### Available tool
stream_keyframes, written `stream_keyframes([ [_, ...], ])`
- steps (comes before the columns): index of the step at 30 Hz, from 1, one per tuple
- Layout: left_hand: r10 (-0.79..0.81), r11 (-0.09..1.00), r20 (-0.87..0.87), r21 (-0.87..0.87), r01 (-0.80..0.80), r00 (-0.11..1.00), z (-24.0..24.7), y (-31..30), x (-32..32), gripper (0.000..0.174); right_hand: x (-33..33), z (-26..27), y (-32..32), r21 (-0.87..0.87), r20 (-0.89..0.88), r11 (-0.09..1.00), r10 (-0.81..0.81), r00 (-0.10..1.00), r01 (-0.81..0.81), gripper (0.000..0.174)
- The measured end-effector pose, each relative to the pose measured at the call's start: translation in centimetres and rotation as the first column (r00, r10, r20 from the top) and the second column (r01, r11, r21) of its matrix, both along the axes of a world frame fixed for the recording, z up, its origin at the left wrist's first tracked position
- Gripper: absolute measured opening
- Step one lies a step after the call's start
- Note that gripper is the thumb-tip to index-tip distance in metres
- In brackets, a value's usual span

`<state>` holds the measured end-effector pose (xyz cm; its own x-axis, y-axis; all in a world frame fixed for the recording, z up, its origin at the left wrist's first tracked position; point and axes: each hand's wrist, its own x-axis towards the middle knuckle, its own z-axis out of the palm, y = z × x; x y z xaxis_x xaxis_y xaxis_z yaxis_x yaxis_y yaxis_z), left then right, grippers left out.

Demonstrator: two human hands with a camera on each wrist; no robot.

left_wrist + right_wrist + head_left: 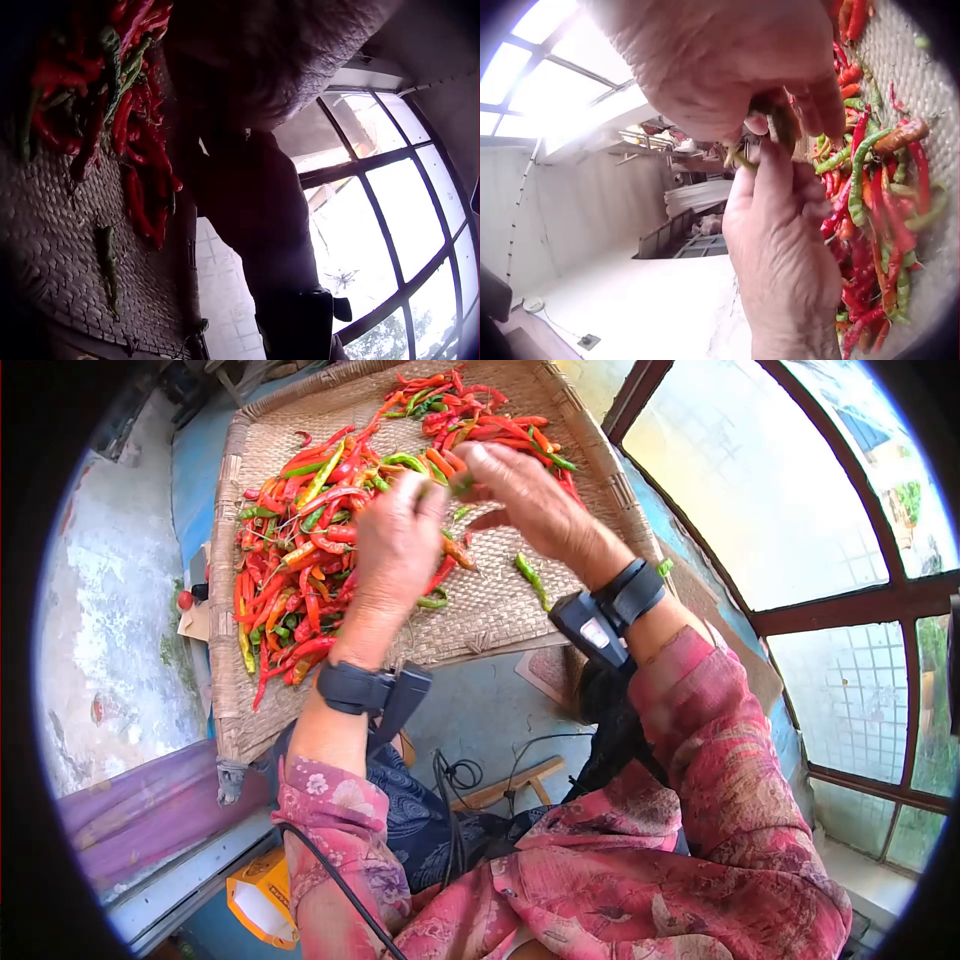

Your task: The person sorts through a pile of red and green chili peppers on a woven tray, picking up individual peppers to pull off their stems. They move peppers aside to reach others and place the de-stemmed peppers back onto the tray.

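Observation:
Both hands meet over a shallow woven basket (490, 595) heaped with chili peppers (300, 565), mostly red, with some green and orange. My right hand (535, 505) grips a dark green-brown chili pepper (784, 126), partly hidden by the fingers. From the lower side in the right wrist view, my left hand (784, 240) pinches that pepper at its pale stem end (741, 159). Apart from the heap, a single green chili pepper (533, 580) lies on the woven mat near the basket's front edge. In the left wrist view the hands are dark and the held pepper is hidden.
A paned window (800, 490) runs along the right side, and a worn white wall (120, 600) stands at left. Below the basket are a small wooden stool (510, 782), black cables (455, 780) and a yellow box (262, 900). The basket's raised rim (600, 455) borders the heap.

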<state>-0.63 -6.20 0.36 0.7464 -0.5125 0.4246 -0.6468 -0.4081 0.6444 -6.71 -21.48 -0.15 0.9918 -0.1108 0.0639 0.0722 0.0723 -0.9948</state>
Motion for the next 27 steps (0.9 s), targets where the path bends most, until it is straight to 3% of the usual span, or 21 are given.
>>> stream_keyframes([
  [1,0.068,0.995,-0.011,-0.079,-0.068,0.998,1.0,0.6,0.4,0.019,-0.1,0.2,-1.2,-0.043,0.05,0.999,-0.004,0.999,0.006,0.056],
  [2,0.192,0.98,0.083,-0.064,-0.187,0.978,1.3,1.4,1.7,0.021,0.7,-0.7,-2.3,-0.006,0.089,0.99,-0.139,0.986,0.14,0.049],
  [3,0.251,0.965,0.031,-0.084,-0.247,0.968,2.6,2.4,2.3,0.022,1.2,-1.1,-4.0,-0.248,0.073,0.942,-0.213,0.974,0.225,0.045],
  [4,0.347,0.937,0.151,-0.107,-0.334,0.926,2.9,3.3,3.2,0.022,1.1,-1.1,-5.1,-0.474,0.076,0.831,-0.288,0.955,0.289,0.043],
  [5,0.411,0.91,0.11,-0.106,-0.401,0.905,3.4,4.2,3.9,0.022,0.7,-1.4,-5.8,-0.473,0.077,0.832,-0.288,0.954,0.289,0.043],
  [6,0.39,0.92,0.134,-0.094,-0.38,0.911,3.0,5.6,5.3,0.023,0.4,-1.5,-6.2,-0.698,-0.146,0.715,-0.205,0.968,0.046,0.041],
  [7,0.426,0.904,0.167,-0.041,-0.426,0.889,2.9,6.3,5.9,0.026,0.3,-1.8,-6.3,-0.813,-0.375,0.534,-0.174,0.911,-0.233,0.04],
  [9,0.466,0.879,0.202,0.01,-0.477,0.862,2.4,6.9,6.4,0.029,-0.2,-2.9,-5.0,-0.736,-0.624,0.378,-0.054,0.78,-0.562,0.044],
  [10,0.463,0.871,0.253,0.048,-0.489,0.849,2.2,7.0,6.4,0.033,-0.8,-2.8,-3.9,-0.747,-0.638,0.281,-0.053,0.768,-0.602,0.042],
  [12,0.46,0.861,0.307,0.076,-0.504,0.833,2.3,6.7,6.3,0.037,-1.5,-4.5,-2.9,-0.876,-0.472,0.118,-0.001,0.882,-0.468,0.041],
  [13,0.416,0.896,0.249,0.052,-0.441,0.875,2.5,6.0,5.6,0.038,-1.4,-4.7,-2.6,-0.878,-0.467,0.113,-0.001,0.884,-0.464,0.041],
  [15,0.284,0.957,0.132,0.011,-0.288,0.949,2.6,4.5,3.9,0.038,-1.0,-5.1,-2.2,-0.859,-0.504,0.131,-0.037,0.863,-0.496,0.037],
  [17,0.075,0.997,0.062,0.006,-0.075,0.995,1.5,2.7,2.4,0.023,-0.5,-5.5,-2.4,-0.872,-0.482,0.137,-0.064,0.874,-0.47,0.035],
  [18,-0.012,1.0,-0.056,0.027,0.014,0.998,1.7,1.8,0.9,0.017,-0.1,-5.6,-2.5,-0.883,-0.461,0.147,-0.088,0.883,-0.447,0.033],
  [19,-0.071,0.997,-0.049,0.027,0.073,0.996,0.6,1.1,0.2,0.018,0.3,-4.7,-2.6,-0.881,-0.415,0.277,-0.067,0.907,-0.382,0.032],
  [20,-0.088,0.989,-0.237,0.092,0.113,0.968,-0.2,0.8,-0.5,0.024,0.7,-3.7,-2.9,-0.859,-0.366,0.402,-0.051,0.929,-0.316,0.03],
  [21,-0.101,0.984,-0.273,0.116,0.137,0.957,-1.5,0.4,-1.0,0.03,0.8,-3.1,-3.0,-0.746,-0.32,0.638,-0.091,0.943,-0.192,0.028],
  [22,-0.159,0.982,-0.287,0.05,0.181,0.944,-2.4,0.2,-1.5,0.031,0.6,-1.8,-2.4,-0.618,-0.295,0.78,-0.12,0.948,-0.093,0.028],
  [24,-0.223,0.974,-0.312,-0.027,0.226,0.924,-3.8,-0.2,-1.9,0.031,0.4,-1.3,-1.9,-0.4,-0.26,0.917,-0.106,0.96,-0.007,0.027],
  [25,-0.222,0.974,-0.309,-0.027,0.225,0.925,-4.0,-0.4,-1.8,0.031,0.1,-0.9,-1.6,-0.398,-0.221,0.916,-0.045,0.974,-0.048,0.026],
  [27,-0.253,0.963,-0.63,-0.089,0.256,0.734,-4.0,-0.7,-1.2,0.028,-0.4,-0.5,-0.9,-0.392,-0.157,0.916,0.025,0.987,-0.085,0.025],
])
